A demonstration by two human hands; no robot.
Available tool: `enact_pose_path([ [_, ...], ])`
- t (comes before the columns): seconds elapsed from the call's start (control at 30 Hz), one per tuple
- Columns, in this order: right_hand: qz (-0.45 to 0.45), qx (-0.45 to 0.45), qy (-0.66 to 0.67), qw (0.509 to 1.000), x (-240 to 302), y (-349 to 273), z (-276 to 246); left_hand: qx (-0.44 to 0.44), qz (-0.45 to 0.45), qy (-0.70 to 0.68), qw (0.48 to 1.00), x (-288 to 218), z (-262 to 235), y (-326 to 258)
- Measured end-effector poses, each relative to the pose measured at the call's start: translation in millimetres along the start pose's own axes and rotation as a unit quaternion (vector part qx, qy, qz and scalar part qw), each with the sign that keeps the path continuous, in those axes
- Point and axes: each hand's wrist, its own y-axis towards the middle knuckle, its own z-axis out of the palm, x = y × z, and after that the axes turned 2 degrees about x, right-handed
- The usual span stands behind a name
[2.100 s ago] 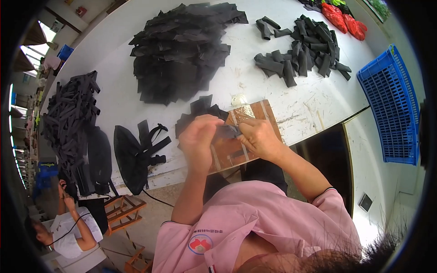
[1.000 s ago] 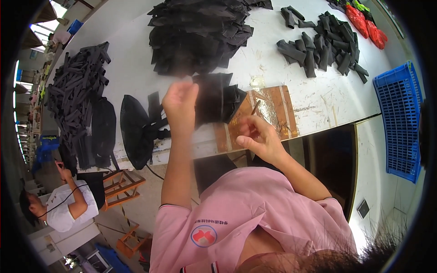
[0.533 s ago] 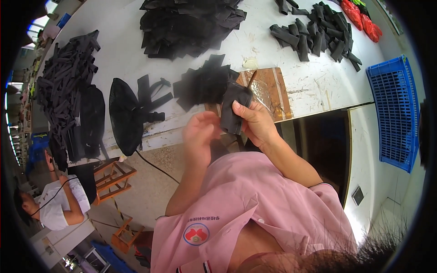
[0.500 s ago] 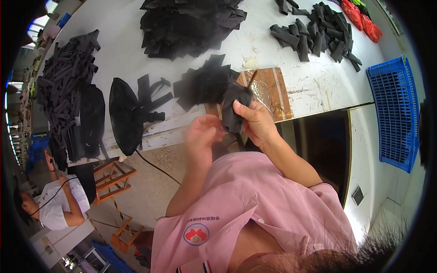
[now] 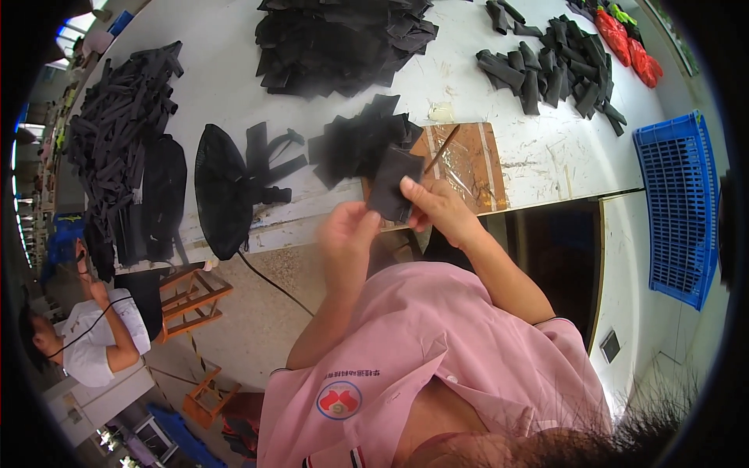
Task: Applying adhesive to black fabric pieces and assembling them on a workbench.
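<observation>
A flat black fabric piece [image 5: 395, 181] is held over the table's front edge. My right hand [image 5: 443, 209] grips its right side, the thumb on top and the fingers curled beneath. At its lower left corner, the thumb and fingers of my left hand [image 5: 349, 234] pinch the edge. Just behind lies a loose stack of black fabric pieces [image 5: 355, 144], partly covered by the held one. A brown wooden board [image 5: 476, 168] lies beside it, with a thin brown stick [image 5: 443, 150] across it.
Larger heaps of black pieces [image 5: 335, 47] and narrow black strips [image 5: 125, 117] cover the table's back and left. Rolled black pieces [image 5: 550, 66] lie at right, near red bags [image 5: 644, 62]. A blue crate [image 5: 677, 210] stands far right. A co-worker [image 5: 97, 335] sits at left.
The fabric piece in my right hand, curled before, now shows a flatter face. My left fingers have closed on its lower corner. The whole view has shifted slightly.
</observation>
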Motion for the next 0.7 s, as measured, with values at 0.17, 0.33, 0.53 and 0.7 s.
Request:
enact_pose_path([
  [0.17,-0.255,-0.083,-0.392,0.88,25,-26,13,0.024,0.065,0.196,0.978,-8,-6,1],
  [0.33,-0.302,0.007,-0.262,0.917,21,-20,22,-0.003,0.169,0.312,0.935,0,6,-1],
  [0.53,-0.431,-0.135,-0.471,0.758,-2,-6,29,-0.091,0.125,0.184,0.971,23,7,7],
  [0.7,-0.247,-0.062,-0.258,0.932,-7,-3,15,0.045,-0.091,-0.172,0.98,-1,2,11],
])
